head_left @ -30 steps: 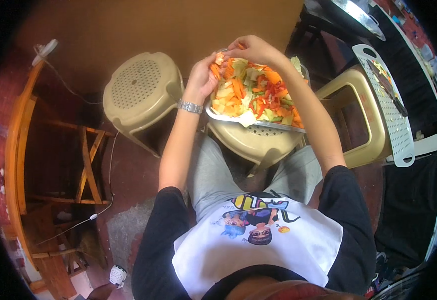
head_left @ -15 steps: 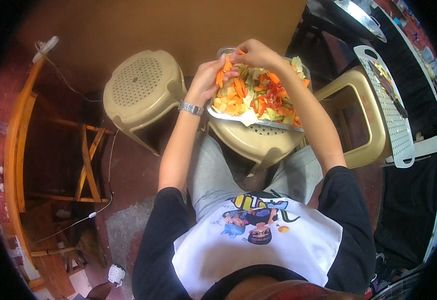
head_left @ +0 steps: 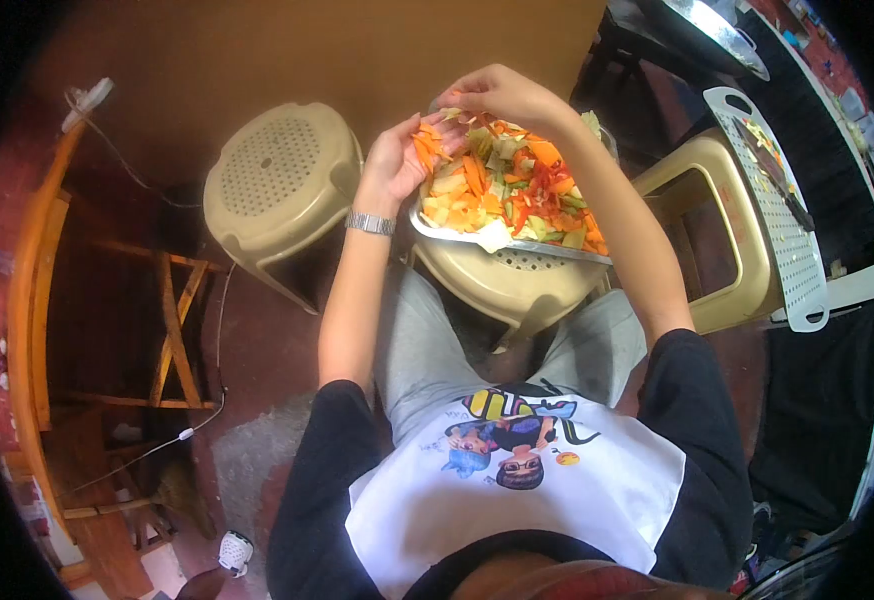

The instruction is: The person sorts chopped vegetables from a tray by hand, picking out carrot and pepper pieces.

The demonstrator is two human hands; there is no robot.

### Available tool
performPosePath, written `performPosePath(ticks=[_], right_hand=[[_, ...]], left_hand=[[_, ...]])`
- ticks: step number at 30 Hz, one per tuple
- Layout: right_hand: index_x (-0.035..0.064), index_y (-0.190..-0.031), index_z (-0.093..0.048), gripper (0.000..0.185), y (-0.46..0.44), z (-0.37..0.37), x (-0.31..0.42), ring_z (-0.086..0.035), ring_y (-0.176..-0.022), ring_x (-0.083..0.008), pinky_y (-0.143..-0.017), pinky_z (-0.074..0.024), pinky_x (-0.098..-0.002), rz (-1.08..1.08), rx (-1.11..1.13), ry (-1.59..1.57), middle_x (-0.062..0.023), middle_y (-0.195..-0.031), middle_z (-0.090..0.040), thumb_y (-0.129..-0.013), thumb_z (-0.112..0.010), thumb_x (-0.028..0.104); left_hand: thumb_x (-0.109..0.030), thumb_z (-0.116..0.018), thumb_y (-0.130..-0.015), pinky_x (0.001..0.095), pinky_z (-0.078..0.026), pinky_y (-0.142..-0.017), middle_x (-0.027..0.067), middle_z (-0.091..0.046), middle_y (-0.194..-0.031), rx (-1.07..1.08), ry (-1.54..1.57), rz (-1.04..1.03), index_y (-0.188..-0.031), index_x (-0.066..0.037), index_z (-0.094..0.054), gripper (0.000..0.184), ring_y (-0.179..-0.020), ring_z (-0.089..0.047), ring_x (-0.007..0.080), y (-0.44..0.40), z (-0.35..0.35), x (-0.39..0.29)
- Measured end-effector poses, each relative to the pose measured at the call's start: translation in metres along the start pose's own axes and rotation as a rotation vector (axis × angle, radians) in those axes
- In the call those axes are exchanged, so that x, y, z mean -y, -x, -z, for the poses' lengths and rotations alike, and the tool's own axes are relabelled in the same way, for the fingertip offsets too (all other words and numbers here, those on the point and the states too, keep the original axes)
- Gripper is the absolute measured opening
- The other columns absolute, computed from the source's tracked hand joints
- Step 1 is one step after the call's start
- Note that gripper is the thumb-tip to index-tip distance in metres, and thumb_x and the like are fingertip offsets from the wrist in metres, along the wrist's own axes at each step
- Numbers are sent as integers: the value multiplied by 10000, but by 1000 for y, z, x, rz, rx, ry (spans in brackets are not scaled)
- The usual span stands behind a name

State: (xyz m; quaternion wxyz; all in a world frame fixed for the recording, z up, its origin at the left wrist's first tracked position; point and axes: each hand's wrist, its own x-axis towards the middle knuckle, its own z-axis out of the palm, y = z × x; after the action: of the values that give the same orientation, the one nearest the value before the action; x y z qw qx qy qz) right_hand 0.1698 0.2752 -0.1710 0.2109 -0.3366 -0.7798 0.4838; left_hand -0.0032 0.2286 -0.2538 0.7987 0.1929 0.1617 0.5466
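Note:
A metal tray (head_left: 547, 250) of cut vegetables rests on a beige stool (head_left: 497, 290) before my knees. It holds orange carrot slices, pale green leaves and red pepper strips (head_left: 529, 200). At the tray's far left corner my left hand (head_left: 397, 165), with a metal watch on the wrist, cups several carrot slices (head_left: 427, 148). My right hand (head_left: 497, 92) is bent over the tray's far edge, just right of the left hand. Its fingertips are pinched together near a small orange piece, partly hidden by the fingers.
A second beige stool (head_left: 267, 175) stands to the left. On the right, a white perforated board (head_left: 797, 255) with a knife (head_left: 797, 208) and scraps lies on another stool (head_left: 732, 210). A large metal pan (head_left: 722, 35) is at the top right; a wooden frame (head_left: 32, 320) is far left.
My left hand has opened out and moved slightly left, showing the carrot slices in it. My right hand has shifted up and to the left.

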Motion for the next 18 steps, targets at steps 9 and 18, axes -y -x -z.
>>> performPosePath(ticks=[9,18], right_hand=[[-27,-811,-622,270,-23,-28,-8,-595,-642,-127,-607,-486,-301,-11,17,566,-111,-666,-626,-803,-583,240],[-63,-991,-593,360,-50,-29,-3,-619,-770,-275,-752,-495,-356,29,-23,435,-167,-942,-634,-779,-605,228]], left_hand=[[-191,-315,-951,404,-465,-877,189,-526,-1086,230,59,42,-1117,63,-422,322,-1029,-531,296,-2,23,-1],[-327,-284,-962,430,-445,-874,121,-552,-961,-98,39,-169,-1054,-2,-461,382,-912,-542,261,-1,0,3]])
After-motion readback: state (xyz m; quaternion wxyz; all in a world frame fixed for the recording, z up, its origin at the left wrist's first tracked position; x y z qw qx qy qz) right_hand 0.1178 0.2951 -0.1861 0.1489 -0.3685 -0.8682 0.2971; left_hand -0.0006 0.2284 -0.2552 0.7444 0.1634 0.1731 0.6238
